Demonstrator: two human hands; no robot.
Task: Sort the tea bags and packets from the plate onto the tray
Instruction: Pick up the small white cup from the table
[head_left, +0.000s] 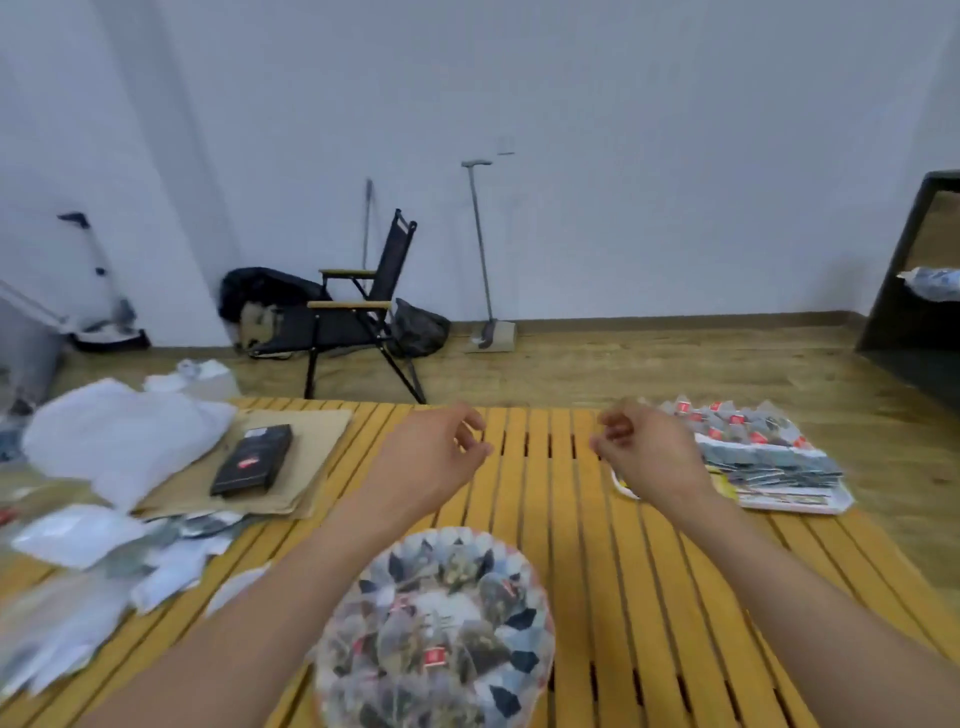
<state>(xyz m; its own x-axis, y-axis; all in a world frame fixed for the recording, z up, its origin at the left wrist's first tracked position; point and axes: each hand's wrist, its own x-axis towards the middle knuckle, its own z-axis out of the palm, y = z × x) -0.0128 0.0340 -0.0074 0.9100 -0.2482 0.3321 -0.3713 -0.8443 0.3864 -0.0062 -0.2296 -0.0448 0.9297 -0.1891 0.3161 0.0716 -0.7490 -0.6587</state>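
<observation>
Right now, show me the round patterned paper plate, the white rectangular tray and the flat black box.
Round patterned paper plate (540, 613): head view, its right rim.
White rectangular tray (789, 506): head view, its near rim.
Flat black box (253, 460): head view, top face.

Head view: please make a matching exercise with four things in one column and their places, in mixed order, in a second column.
Things:
1. plate
2. tray
3. black box
4. chair

Places:
A. on the floor, near the wall
B. far right part of the table
C. on brown paper, left part of the table
D. near edge of the table, in the middle

Pairs: 1-D, 2-B, 3-C, 4-A
</observation>
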